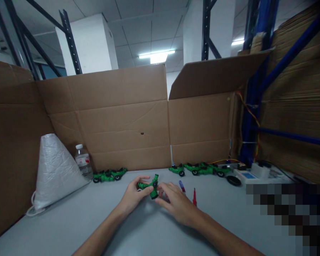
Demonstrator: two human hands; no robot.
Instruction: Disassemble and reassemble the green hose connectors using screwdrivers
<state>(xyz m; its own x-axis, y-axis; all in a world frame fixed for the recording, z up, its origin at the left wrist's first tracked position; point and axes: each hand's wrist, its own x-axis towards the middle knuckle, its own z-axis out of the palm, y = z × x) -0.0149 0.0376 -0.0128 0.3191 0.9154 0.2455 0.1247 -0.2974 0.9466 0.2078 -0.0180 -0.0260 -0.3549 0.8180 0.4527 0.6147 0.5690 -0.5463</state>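
Observation:
A green toy race car (152,187) with black parts is held up over the table, tilted, between my two hands. My left hand (134,195) grips its left part, with thumb in front and fingers behind. My right hand (175,202) is closed at the car's right side, thumb and fingers at its black end; whether a small part sits between those fingertips is hidden. Just beyond my right hand, a screwdriver with a blue-and-red handle (182,186) and a red screwdriver (194,197) lie on the grey-white table (138,231).
Green toy cars stand along the back cardboard wall (122,135), some at left (109,175), several at right (205,169). A silvery bag (56,174) and a water bottle (82,161) are at left. A black ring (234,180) and a power strip (249,176) lie right.

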